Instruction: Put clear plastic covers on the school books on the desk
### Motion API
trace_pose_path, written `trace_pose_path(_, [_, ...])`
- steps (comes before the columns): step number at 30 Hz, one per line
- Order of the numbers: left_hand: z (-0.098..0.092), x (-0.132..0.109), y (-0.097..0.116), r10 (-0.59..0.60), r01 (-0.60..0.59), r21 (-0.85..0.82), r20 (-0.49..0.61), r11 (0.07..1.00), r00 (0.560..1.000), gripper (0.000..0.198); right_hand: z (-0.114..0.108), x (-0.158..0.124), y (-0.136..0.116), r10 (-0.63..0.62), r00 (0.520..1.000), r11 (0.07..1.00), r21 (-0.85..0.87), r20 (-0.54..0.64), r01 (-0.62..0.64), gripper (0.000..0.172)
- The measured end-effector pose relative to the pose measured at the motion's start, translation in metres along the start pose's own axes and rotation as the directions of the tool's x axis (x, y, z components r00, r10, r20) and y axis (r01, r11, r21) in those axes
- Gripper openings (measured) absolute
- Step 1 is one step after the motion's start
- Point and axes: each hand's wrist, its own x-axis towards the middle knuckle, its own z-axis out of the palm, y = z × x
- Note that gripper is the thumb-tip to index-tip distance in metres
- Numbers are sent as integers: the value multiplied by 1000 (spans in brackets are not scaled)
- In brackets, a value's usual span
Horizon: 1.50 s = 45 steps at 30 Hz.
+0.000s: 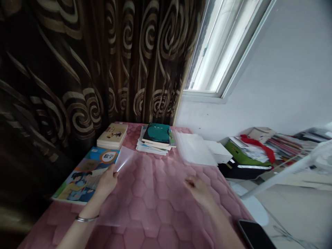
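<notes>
My left hand (107,181) pinches the edge of a clear plastic sheet (129,186) that lies over the pink quilted table (166,211). Just left of that hand lies a colourful textbook (85,174), partly under the sheet's corner. My right hand (198,188) hovers low over the table at centre right, blurred by motion, with nothing seen in it. A stack of clear covers (193,148) lies beyond it.
A beige book stack (112,135) and a stack topped by a teal book (155,138) sit at the table's far edge, against a patterned curtain (90,69). A white box (219,152), green folder and papers lie right. A black phone (255,235) rests at the near right corner.
</notes>
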Motion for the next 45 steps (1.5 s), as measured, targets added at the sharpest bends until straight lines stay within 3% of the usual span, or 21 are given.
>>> trace_pose_path(4, [11,0,1,10,-11,142,7,990,1000,30,-15,-6,21,103,993,982,-167,51,-94,31])
trace_pose_path(10, [43,-2,-3,107,-75,314,-86,946,990,40,8,-9,30,113,993,914,-389,-38,-118,30])
trace_pose_path(15, [49,-13,-5,187,-107,420,-156,901,970,43,6,-10,35,87,996,894,-438,-35,-93,30])
trace_pose_path(18, [54,-27,8,251,-134,491,-180,861,951,49,3,-12,36,50,998,904,-423,-42,-63,35])
trace_pose_path(20, [62,-40,26,292,-211,463,-109,861,950,55,4,-13,37,23,999,917,-398,-34,-35,43])
trace_pose_path(22, [73,-53,48,407,-407,337,75,849,910,56,5,-13,38,-3,1000,933,-359,5,4,44])
trace_pose_path(24, [83,-64,67,551,-599,168,260,783,793,54,6,-13,38,-27,998,945,-323,49,41,42])
trace_pose_path(26, [93,-71,80,605,-672,52,388,738,695,59,6,-13,39,-37,997,950,-308,69,57,41])
trace_pose_path(27, [97,-73,82,606,-679,22,430,733,669,63,5,-13,39,-36,997,951,-305,75,57,41])
trace_pose_path(31, [107,-75,78,604,-676,-2,451,737,657,69,-2,-13,36,-30,995,956,-289,90,55,39])
trace_pose_path(35, [104,-73,71,612,-684,-29,476,729,632,69,-14,2,15,-9,1000,938,-345,24,17,27])
trace_pose_path(38, [93,-70,66,627,-692,-75,501,718,596,70,-21,32,-17,-73,995,985,-160,-73,61,21])
trace_pose_path(40, [88,-69,61,625,-690,-57,480,722,615,68,-20,59,-40,-11,998,985,174,-54,21,15])
trace_pose_path(41, [88,-68,57,622,-688,-38,467,724,629,67,-17,74,-50,70,997,934,351,-12,-62,9])
trace_pose_path(45, [94,-66,44,642,-703,-20,427,711,637,67,2,136,-75,207,977,856,473,59,-210,15])
